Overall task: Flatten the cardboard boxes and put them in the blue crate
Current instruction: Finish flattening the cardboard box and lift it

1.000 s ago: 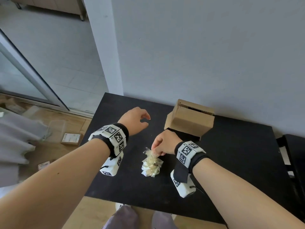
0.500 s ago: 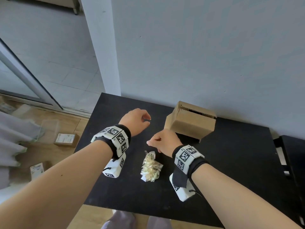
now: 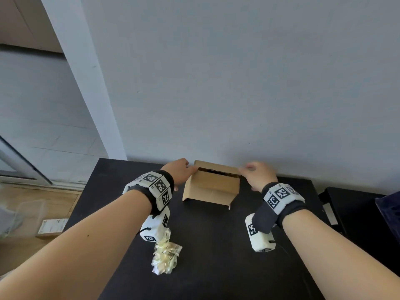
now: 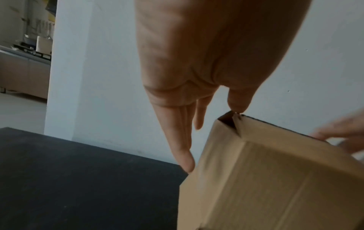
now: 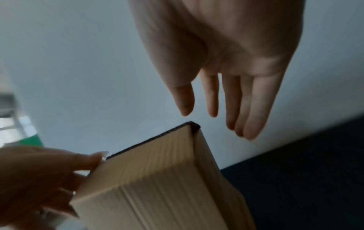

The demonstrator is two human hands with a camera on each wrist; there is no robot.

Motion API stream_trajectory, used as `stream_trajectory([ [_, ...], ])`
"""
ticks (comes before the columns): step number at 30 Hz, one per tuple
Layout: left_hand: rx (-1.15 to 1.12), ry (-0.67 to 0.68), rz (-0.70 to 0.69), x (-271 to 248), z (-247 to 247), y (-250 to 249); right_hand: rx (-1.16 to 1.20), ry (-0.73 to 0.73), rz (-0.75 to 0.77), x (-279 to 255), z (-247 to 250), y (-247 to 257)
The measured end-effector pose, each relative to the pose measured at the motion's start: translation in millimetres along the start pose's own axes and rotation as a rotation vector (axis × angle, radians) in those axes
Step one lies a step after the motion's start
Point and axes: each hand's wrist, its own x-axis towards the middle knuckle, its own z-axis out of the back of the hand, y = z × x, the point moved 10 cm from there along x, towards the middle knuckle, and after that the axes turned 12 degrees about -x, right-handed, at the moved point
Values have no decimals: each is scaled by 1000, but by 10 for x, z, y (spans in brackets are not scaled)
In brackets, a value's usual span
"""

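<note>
Cardboard box [image 3: 213, 187] stands on the black table [image 3: 216, 256] against the wall; left hand [image 3: 178, 171] touches its left top corner with straight fingers, right hand [image 3: 258, 175] hovers open, seemingly apart.

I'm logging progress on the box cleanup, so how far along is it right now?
Nothing looks finished: the one cardboard box in view stands unflattened on the black table, its top ajar. In hand: the left hand touches its left top corner, and the right hand reaches toward the right one, fingers straight. A crinkled plastic packet lies apart, nearer the person. Left: collapsing the box and crating it; no blue crate shows.
</note>
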Motion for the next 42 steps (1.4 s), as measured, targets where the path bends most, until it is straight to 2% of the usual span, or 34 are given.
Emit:
stream_trajectory([
  [3, -56, 46, 14, 8, -153, -127, 376, 247, -138, -93, -313, -125],
  [7, -45, -11, -61, 28, -108, -311, 520, 234, -91, -113, -231, 7],
  [12, -109, -58, -84, 14, 0, -397, 432, 199, -2, -102, -73, 87],
  [18, -38, -83, -138, -102, -4, -523, 214, -23, 45, -73, 140, 85],
  [21, -19, -97, -167, -152, 16, -578, 184, -98, 22, -113, 262, 66],
  [23, -56, -99, -166, -169, 25, -609, 202, -113, 13, -144, 298, 69],
  [30, -238, -231, -99, -249, 149, -649, 251, -118, 16, -250, 297, 178],
  [32, -345, -219, -68, -257, 178, -615, 243, -130, 31, -263, 324, 217],
  [35, -492, -102, -93, -233, 157, -657, 268, -135, 79, -273, 341, 278],
  [38, -439, -30, -173, -263, 145, -785, 279, -167, 101, -303, 365, 305],
  [42, -368, -106, -218, -255, 212, -795, 164, -210, 135, -379, 415, 397],
])
